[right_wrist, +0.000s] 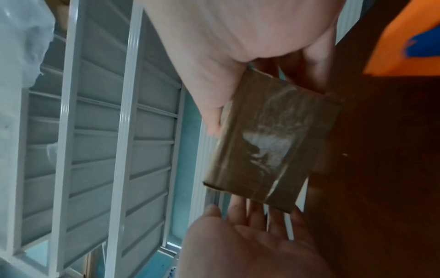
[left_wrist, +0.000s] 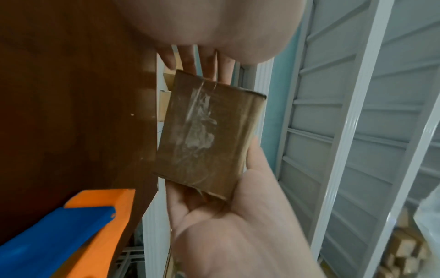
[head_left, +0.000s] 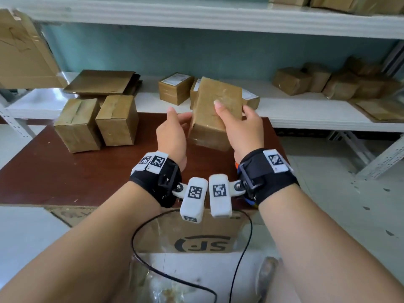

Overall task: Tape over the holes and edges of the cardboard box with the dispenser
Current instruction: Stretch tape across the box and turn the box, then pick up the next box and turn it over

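Observation:
A small cardboard box (head_left: 215,115) wrapped in shiny clear tape hangs tilted above the brown table (head_left: 65,171). My right hand (head_left: 242,127) grips it, thumb across the top face and fingers round the right side. In the right wrist view that thumb (right_wrist: 214,120) lies along the box (right_wrist: 269,143). My left hand (head_left: 175,127) lays straight fingers (left_wrist: 204,64) against the box's (left_wrist: 209,135) left end. The orange and blue tape dispenser (left_wrist: 71,225) lies on the table beneath my wrists, nearly hidden in the head view.
Two taped boxes (head_left: 76,125) (head_left: 118,119) stand on the table's far left. The white shelf (head_left: 306,110) behind holds more boxes (head_left: 175,88) and flattened cardboard (head_left: 100,82). A black cable (head_left: 135,237) loops over a printed carton (head_left: 196,243) below my forearms.

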`<action>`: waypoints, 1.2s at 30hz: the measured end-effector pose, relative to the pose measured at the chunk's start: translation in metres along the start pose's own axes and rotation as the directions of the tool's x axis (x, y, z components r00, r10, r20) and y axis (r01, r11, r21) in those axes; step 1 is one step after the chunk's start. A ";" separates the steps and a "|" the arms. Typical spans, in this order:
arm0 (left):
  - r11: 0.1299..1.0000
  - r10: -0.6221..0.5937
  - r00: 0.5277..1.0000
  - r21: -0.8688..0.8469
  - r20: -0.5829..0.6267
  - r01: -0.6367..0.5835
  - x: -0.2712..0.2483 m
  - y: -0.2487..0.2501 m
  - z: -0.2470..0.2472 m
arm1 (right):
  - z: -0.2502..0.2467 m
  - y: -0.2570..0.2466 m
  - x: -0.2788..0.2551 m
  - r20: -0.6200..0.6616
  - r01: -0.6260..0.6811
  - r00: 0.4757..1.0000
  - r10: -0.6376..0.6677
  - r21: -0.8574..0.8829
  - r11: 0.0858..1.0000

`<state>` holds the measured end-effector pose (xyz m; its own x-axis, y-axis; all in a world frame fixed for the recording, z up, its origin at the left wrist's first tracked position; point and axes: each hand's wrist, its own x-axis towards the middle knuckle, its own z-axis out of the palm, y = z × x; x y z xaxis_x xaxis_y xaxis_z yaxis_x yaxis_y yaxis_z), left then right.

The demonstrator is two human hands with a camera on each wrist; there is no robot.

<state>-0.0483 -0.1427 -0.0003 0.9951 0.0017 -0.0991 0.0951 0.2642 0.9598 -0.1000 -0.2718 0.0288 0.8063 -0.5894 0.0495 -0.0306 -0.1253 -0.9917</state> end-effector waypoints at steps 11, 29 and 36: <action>0.979 -0.151 0.956 0.175 0.251 0.109 0.103 -0.001 0.056 | 0.009 0.001 0.123 -0.002 -0.043 0.999 0.043 -0.074 0.996; 0.949 -0.309 0.878 0.180 0.366 0.259 0.114 -0.028 0.046 | 0.005 0.013 0.124 0.011 -0.371 0.929 0.370 0.011 0.929; 0.968 -0.148 0.950 0.238 0.273 0.082 0.067 0.021 -0.015 | 0.022 -0.013 0.045 0.079 -0.283 0.958 0.275 0.112 0.953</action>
<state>0.0202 -0.1224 0.0096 0.9393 -0.3011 -0.1642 0.1803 0.0261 0.9833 -0.0504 -0.2790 0.0413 0.8108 -0.5360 -0.2350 -0.1914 0.1365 -0.9720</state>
